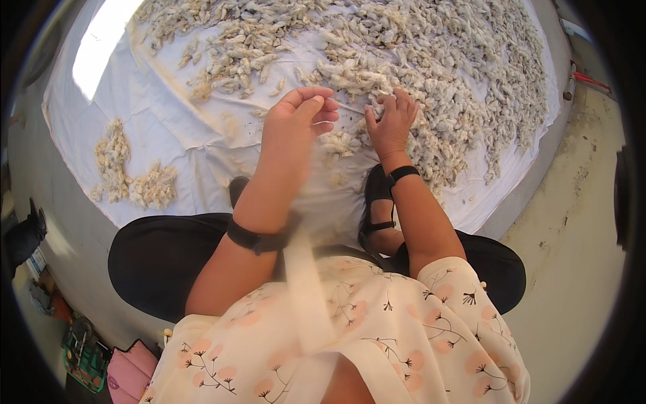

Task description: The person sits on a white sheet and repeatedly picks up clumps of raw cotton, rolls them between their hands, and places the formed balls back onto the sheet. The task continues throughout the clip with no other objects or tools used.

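Off-white, fluffy tufts that look like raw cotton [444, 101] lie spread thickly over a white cloth [166, 116]. My left hand [303, 113] hovers above the cloth near the middle, thumb and index finger close together; whether a small piece sits between them I cannot tell. At the left edge of the main spread, my right hand [391, 118] reaches into the tufts with its fingers curled and apart, and no tuft is plainly held. A small clump [340, 144] lies between the two hands. Two yellower clumps [113, 156] rest apart on the cloth's left part.
A black shoe [376, 202] stands at the cloth's near edge, below my right hand. A green basket [86, 353] and a pink padded item [130, 371] are at the lower left. Something with red handles [590, 79] lies on the floor at the right.
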Demonstrator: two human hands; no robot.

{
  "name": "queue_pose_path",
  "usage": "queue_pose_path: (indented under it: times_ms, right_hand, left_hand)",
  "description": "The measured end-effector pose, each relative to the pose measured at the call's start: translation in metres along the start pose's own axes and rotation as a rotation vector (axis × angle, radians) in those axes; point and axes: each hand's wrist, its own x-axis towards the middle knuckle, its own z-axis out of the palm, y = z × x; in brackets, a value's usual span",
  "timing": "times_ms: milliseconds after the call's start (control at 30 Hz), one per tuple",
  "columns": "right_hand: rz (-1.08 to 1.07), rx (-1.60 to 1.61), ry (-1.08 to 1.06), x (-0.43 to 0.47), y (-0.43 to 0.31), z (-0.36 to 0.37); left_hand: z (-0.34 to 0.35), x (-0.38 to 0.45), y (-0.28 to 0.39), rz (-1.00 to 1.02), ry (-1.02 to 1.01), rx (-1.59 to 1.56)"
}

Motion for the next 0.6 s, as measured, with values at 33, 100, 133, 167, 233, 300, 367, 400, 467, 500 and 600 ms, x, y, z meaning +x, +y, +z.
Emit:
queue_pose_path:
  times_ms: [33,100,133,167,233,300,367,400,467,500,600]
  right_hand:
    - [0.067,0.077,0.059,0.0,0.008,0.002]
    - [0.079,0.084,0.129,0.008,0.015,0.003]
    - [0.101,0.045,0.114,0.013,0.012,0.001]
    - [0.124,0.006,0.099,0.018,0.008,-0.001]
    - [0.119,-0.059,-0.079,0.022,-0.006,-0.006]
    - [0.115,-0.12,-0.29,0.015,-0.025,-0.009]
    - [0.062,-0.081,-0.243,0.001,-0.023,-0.006]
    - [0.064,-0.053,-0.209,-0.006,-0.021,-0.005]
    - [0.159,0.05,-0.117,-0.011,-0.012,-0.005]
    - [0.197,0.098,-0.045,-0.007,-0.005,-0.01]
    - [0.308,0.222,0.178,0.007,0.007,-0.033]
  left_hand:
    - [0.001,-0.002,0.0,0.004,-0.01,0.005]
    - [0.004,-0.008,0.0,0.015,-0.021,0.015]
    - [0.004,-0.01,0.0,0.015,-0.027,0.027]
    - [0.004,-0.012,-0.002,0.014,-0.033,0.039]
    - [0.003,-0.015,-0.003,0.021,-0.03,0.06]
    - [0.001,-0.018,-0.006,0.034,-0.008,0.073]
    - [0.001,-0.019,-0.008,0.043,-0.017,0.07]
    - [0.0,-0.019,-0.01,0.044,-0.016,0.066]
    - [0.002,-0.018,-0.014,0.058,-0.028,0.065]
    - [0.006,-0.018,-0.017,0.064,-0.039,0.062]
    - [0.015,-0.019,-0.026,0.008,-0.076,0.018]
